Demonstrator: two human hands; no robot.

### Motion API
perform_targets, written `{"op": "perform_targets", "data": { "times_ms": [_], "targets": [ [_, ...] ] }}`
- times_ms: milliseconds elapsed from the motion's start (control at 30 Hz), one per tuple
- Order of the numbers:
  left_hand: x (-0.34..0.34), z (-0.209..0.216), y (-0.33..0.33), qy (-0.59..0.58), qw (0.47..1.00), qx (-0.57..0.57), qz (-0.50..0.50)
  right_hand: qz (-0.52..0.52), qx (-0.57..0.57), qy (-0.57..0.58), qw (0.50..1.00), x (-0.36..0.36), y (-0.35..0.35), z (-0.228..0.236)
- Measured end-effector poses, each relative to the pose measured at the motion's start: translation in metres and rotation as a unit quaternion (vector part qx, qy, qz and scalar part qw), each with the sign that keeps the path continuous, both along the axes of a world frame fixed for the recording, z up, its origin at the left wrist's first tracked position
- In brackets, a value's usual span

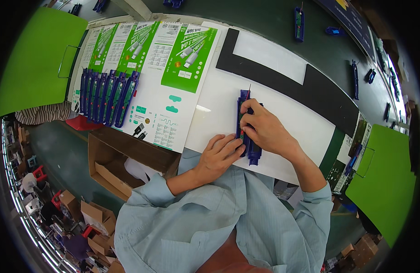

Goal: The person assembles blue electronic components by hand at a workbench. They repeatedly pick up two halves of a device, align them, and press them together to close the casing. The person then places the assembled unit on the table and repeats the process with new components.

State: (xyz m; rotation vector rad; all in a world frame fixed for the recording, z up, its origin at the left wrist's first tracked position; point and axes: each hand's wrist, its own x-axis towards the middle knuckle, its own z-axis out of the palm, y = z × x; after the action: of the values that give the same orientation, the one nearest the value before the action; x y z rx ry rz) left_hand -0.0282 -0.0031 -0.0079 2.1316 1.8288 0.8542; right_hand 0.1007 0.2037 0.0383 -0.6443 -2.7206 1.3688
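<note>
A long dark-blue plastic casing [254, 156] lies lengthwise in front of me on the white work surface, with a strip of green circuit board partly showing inside. A thin reddish wire [248, 94] sticks up at its far end. My left hand [217, 157] grips the casing's near left side, fingers together against it. Over the casing's middle, my right hand [266, 128] is closed in a pinch; its fingertips press down into the casing, and whatever they hold is hidden.
Several similar casings [110, 98] with boards stand in a row on printed green-and-white card sheets [166, 113] at left. A black strip [283, 75] lies beyond my hands. Green panels [383, 182] flank both sides. Below the left edge is an open cardboard box [128, 154]. More casings [299, 25] lie on the far dark-green surface.
</note>
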Motion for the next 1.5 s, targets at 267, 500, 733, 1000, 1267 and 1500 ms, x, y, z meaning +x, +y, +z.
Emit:
{"op": "perform_targets", "data": {
  "times_ms": [267, 500, 733, 1000, 1267, 1500],
  "targets": [
    [-0.002, 0.002, 0.003, 0.015, 1.0, 0.006, -0.002, 0.008, -0.01, 0.0, 1.0, 0.0, 0.003, 0.001],
    [-0.001, 0.0, 0.001, 0.003, 1.0, -0.004, -0.007, 0.019, 0.006, 0.001, 1.0, 0.001, 0.001, 0.001],
    [-0.001, -0.001, 0.002, 0.008, 1.0, 0.004, -0.004, 0.01, -0.018, -0.003, 1.0, 0.003, 0.003, 0.0],
    [-0.002, 0.0, 0.002, 0.012, 1.0, 0.0, -0.01, 0.017, 0.002, -0.001, 1.0, 0.002, 0.003, -0.004],
    [-0.002, 0.003, 0.007, 0.016, 1.0, 0.013, 0.001, 0.016, 0.004, 0.055, 0.998, 0.003, -0.005, -0.005],
    [-0.006, 0.008, 0.011, 0.017, 1.0, 0.004, -0.021, -0.049, 0.05, 0.103, 0.992, 0.019, -0.014, -0.004]
  ]
}}
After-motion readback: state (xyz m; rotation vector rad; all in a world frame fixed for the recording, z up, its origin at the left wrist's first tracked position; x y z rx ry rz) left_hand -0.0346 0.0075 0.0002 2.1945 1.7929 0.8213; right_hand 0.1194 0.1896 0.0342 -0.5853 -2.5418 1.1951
